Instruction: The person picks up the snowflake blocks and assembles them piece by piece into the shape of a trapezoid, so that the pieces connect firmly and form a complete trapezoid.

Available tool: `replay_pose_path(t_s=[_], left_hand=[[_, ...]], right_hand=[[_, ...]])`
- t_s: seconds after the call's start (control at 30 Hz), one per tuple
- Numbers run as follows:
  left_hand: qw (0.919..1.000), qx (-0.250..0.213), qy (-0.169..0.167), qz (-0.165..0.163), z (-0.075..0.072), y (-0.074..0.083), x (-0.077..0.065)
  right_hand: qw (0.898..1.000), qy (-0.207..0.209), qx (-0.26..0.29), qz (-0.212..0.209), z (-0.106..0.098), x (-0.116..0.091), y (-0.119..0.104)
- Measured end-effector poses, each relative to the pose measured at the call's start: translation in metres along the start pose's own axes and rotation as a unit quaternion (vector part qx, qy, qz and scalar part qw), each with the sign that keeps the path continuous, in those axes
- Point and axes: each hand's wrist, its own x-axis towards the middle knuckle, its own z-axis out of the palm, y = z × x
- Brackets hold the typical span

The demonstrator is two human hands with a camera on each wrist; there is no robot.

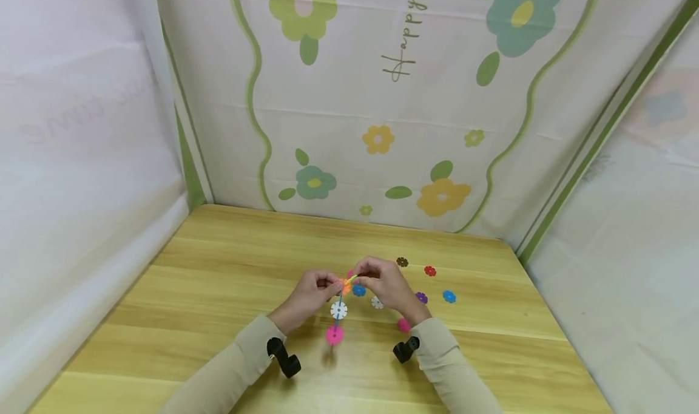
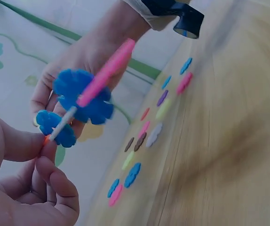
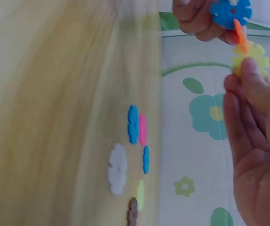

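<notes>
A chain of notched plastic snowflake discs hangs from my left hand (image 1: pixel 308 295), which pinches it at an orange disc (image 1: pixel 346 287). Below come a blue disc (image 2: pixel 44 121), a white disc (image 1: pixel 338 310), another blue disc (image 2: pixel 102 112) and, lowest, a pink disc (image 1: pixel 334 335), each slotted crosswise into its neighbour. Between thumb and fingers my right hand (image 1: pixel 386 283) pinches a yellow disc (image 3: pixel 259 52). In the right wrist view its edge meets the orange disc, seen edge-on. Both hands are close together above the table.
Loose discs lie on the wooden table (image 1: pixel 164 317), mostly beneath and right of my right hand: brown (image 1: pixel 401 261), red (image 1: pixel 430 271), blue (image 1: pixel 449 296), purple (image 1: pixel 421 297) and several others. White patterned cloth walls (image 1: pixel 338 98) enclose the table's back and sides.
</notes>
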Motion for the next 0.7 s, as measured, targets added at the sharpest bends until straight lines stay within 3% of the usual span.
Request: replay_pose_path(t_s=[0.13,0.3,0.5,0.7], left_hand=[[0.9999,0.003,0.012,-0.006,-0.005,-0.004,-0.001],[0.9998,0.006,0.02,-0.004,-0.01,-0.004,-0.001],[0.9997,0.003,0.023,-0.001,-0.014,-0.006,-0.005],[0.9995,-0.002,0.031,-0.006,-0.018,-0.007,-0.007]], right_hand=[[0.996,-0.051,-0.075,0.009,-0.009,0.009,0.002],[0.984,-0.071,-0.157,0.05,-0.016,0.022,0.01],[0.974,-0.085,-0.186,0.099,-0.009,0.036,0.025],[0.967,-0.097,-0.219,0.088,0.0,0.044,0.036]])
